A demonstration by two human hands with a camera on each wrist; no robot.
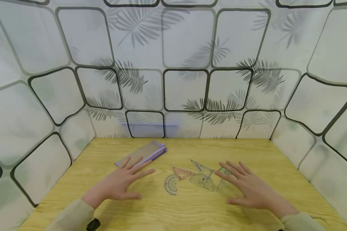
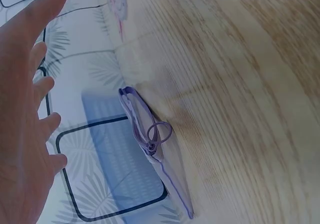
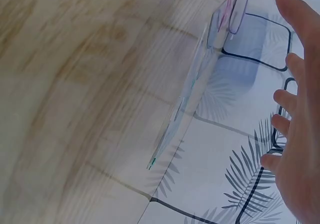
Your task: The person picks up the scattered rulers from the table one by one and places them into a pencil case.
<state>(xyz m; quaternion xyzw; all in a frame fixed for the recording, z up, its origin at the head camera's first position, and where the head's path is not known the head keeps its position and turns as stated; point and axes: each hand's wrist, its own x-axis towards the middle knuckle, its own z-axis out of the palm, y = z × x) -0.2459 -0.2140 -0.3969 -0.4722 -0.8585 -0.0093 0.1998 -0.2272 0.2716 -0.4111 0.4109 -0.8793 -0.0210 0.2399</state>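
Note:
Both hands hover over the wooden table with fingers spread and nothing held. My left hand is nearest a purple-edged mesh pouch, which lies flat behind its fingertips; in the left wrist view the pouch shows a purple cord loop. My right hand overlaps a clear set square with green marks. Between the hands lie a small round-edged protractor, a pinkish triangle, a larger clear protractor and a slim clear triangle; the last two overlap.
The light wood table meets patterned cloth walls at the back and on both sides. A black band shows by the left sleeve.

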